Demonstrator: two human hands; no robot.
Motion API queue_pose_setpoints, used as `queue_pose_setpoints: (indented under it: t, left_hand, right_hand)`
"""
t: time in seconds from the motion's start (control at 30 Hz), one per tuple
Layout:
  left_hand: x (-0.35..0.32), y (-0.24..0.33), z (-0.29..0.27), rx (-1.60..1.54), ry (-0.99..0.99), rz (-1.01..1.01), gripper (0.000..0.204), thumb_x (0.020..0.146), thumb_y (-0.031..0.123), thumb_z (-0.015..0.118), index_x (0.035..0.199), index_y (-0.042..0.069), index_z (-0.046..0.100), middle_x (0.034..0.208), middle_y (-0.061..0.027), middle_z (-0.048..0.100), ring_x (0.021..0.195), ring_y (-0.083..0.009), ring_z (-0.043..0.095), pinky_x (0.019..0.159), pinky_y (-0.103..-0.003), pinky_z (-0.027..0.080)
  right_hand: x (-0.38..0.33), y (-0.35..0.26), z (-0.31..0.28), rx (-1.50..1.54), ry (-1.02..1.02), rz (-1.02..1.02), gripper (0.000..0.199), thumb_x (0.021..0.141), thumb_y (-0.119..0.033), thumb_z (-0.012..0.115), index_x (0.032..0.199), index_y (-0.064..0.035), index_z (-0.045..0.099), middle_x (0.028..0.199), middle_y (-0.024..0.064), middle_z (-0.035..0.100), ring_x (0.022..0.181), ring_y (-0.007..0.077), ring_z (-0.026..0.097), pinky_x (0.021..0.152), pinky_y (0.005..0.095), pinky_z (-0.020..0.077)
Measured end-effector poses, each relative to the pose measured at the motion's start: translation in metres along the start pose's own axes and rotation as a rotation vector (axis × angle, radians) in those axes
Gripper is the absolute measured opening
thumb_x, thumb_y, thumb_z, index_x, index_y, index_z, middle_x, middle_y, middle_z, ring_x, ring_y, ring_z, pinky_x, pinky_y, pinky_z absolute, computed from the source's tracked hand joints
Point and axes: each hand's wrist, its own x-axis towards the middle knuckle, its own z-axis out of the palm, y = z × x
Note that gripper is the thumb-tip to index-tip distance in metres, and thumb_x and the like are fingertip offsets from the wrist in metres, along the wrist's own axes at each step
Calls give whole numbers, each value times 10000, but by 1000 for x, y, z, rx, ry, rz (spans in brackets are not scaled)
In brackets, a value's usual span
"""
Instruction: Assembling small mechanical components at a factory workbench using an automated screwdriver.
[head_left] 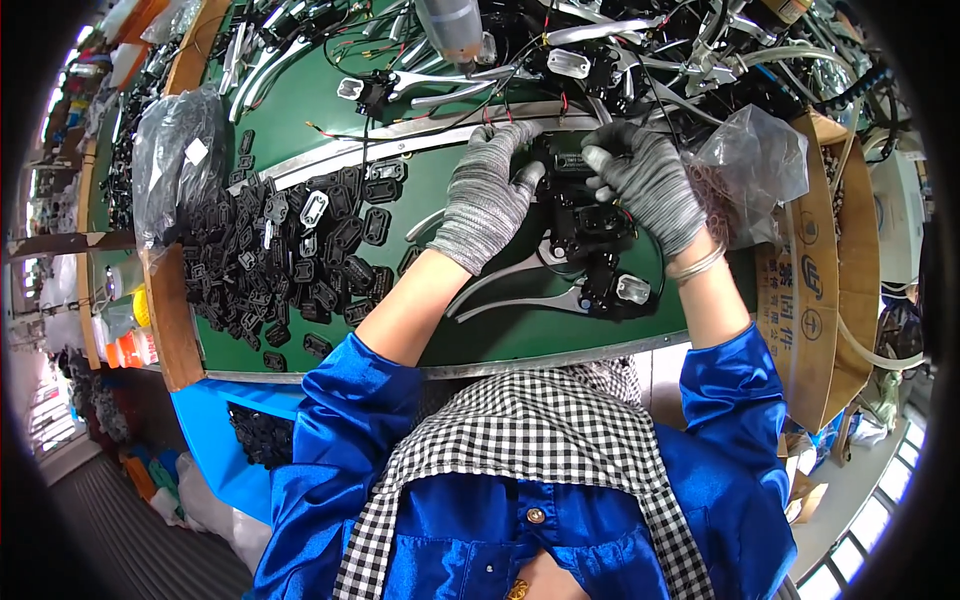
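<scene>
My left hand, in a grey knit glove, is closed at the left side of a black rectangular housing that looks like part of a brake lever assembly. My gloved right hand is at its right side, with thumb and fingers pinched together; what lies between them is too small or hidden to tell. Just below my hands, several brake lever assemblies with black bodies and silver levers lie on the green table. A large heap of small black oblong covers spreads left of my left forearm.
A metal strip crosses the table beyond my hands. Further back lie many silver levers with wires, and a hanging cylindrical tool. Clear plastic bags and a cardboard box stand at right; another bag is at left.
</scene>
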Motion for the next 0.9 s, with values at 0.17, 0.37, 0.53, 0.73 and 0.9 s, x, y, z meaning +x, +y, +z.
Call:
queue_pose_setpoints:
  t: [0.17, 0.37, 0.53, 0.73, 0.9]
  left_hand:
    - [-2, -1, 4, 5, 3, 3, 416, 794, 72, 717, 1193, 87, 599, 1090, -156, 602, 952, -308, 622, 887, -384, 508]
    - [-2, 3, 5, 17, 28, 31, 404, 795, 50, 709, 1182, 79, 599, 1041, -149, 621, 937, -302, 631, 869, -384, 511]
    - [-13, 3, -18, 29, 95, 58, 370, 809, 73, 704, 1165, 67, 602, 1014, -139, 628, 931, -295, 620, 837, -395, 505]
    - [-90, 6, -95, 239, 13, 98, 297, 827, 129, 703, 1094, 29, 620, 950, -135, 631, 857, -262, 610, 757, -374, 507]
    - [-151, -9, -148, 257, -49, -29, 264, 845, 249, 677, 1053, 92, 629, 997, -186, 609, 940, -362, 591, 828, -448, 481]
  right_hand:
    - [5, 15, 1, -285, 44, -178, 130, 871, -90, 677, 988, -34, 660, 788, 15, 646, 579, 69, 553, 531, 220, 479]
    - [12, 26, -3, -483, 109, -516, 129, 851, -73, 683, 978, -58, 665, 773, 27, 638, 605, 83, 517, 577, 246, 463]
    - [9, -3, 3, -406, 187, -538, 139, 849, -119, 683, 975, -62, 668, 829, 85, 655, 723, 178, 583, 688, 307, 492]
    - [12, -66, 98, -587, -263, -775, 219, 816, -159, 684, 1015, -70, 665, 946, 146, 657, 936, 329, 630, 849, 408, 496]
    - [48, -80, 206, -760, -513, -994, 296, 836, -193, 695, 1095, -67, 627, 1106, 163, 603, 1051, 329, 579, 928, 417, 458]
